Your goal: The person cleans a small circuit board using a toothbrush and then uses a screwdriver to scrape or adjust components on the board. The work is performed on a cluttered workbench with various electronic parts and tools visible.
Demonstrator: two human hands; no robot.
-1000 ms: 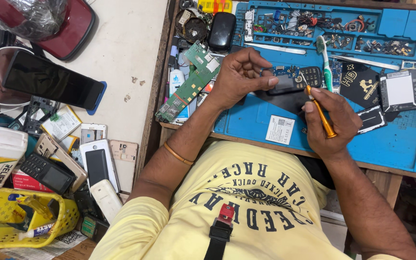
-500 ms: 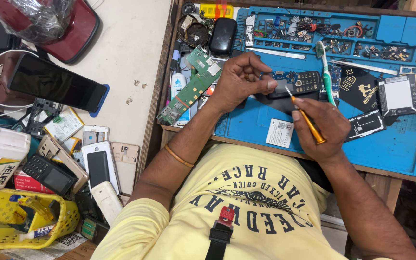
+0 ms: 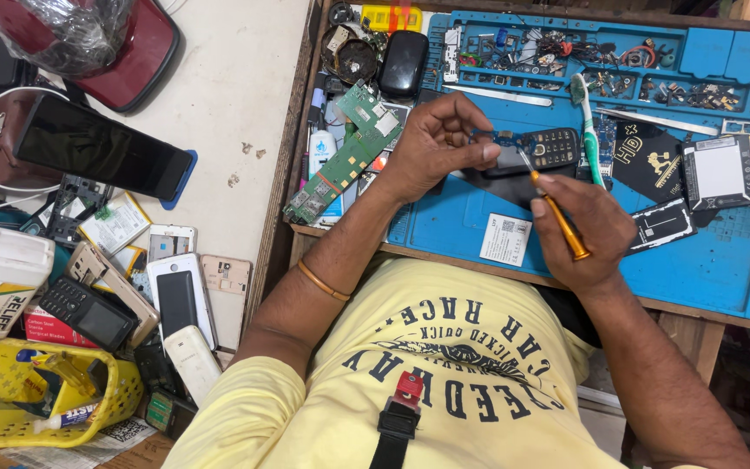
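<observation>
The left hand (image 3: 431, 148) grips a small keypad phone (image 3: 531, 149) by its end, just above the blue mat (image 3: 444, 221) on the surface. The right hand (image 3: 588, 227) is closed round an orange-handled screwdriver (image 3: 557, 215), its tip at the phone. A green toothbrush (image 3: 588, 130) lies just beside; a green circuit board (image 3: 345, 155) sits behind the left wrist

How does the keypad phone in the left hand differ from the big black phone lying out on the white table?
The keypad phone is small, has buttons, and is held in the left hand over the blue mat, with the right hand putting an orange screwdriver to it. The big black phone is larger, shows a blank dark screen, and lies flat and untouched. Both are dark.
</observation>
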